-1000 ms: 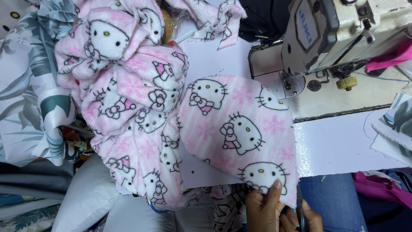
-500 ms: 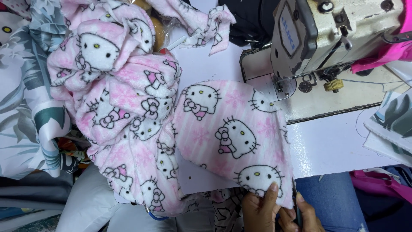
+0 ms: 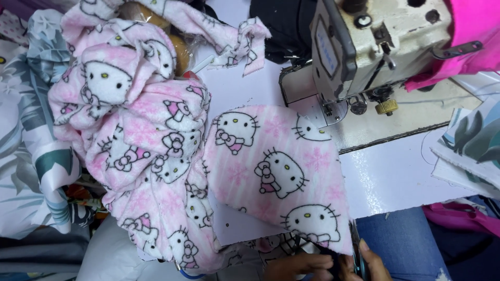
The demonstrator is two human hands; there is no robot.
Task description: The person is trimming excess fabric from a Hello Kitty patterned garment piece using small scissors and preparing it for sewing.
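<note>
A pink fleece piece (image 3: pixel 276 171) printed with white cartoon cats lies flat on the white table (image 3: pixel 401 177), its far corner under the sewing machine's (image 3: pixel 364 47) needle area. At the bottom edge of the view, my left hand (image 3: pixel 297 265) pinches the piece's near edge with curled fingers. Beside it, my right hand (image 3: pixel 371 262) holds a small pair of metal snips (image 3: pixel 355 247) at the fabric's near right corner. Both hands are partly cut off by the frame.
A bunched heap of the same pink fleece (image 3: pixel 135 135) fills the table's left side. Grey-green leaf-print cloth (image 3: pixel 31 156) lies further left, and more (image 3: pixel 469 140) at the right. Bright pink cloth (image 3: pixel 469 31) drapes over the machine. My blue-jeaned leg (image 3: pixel 401 244) is below the table.
The view has shifted, and the machine and fabric sit further left. My hand, which lay on the flat piece's near corner, now sits lower at its edge, and the snips show.
</note>
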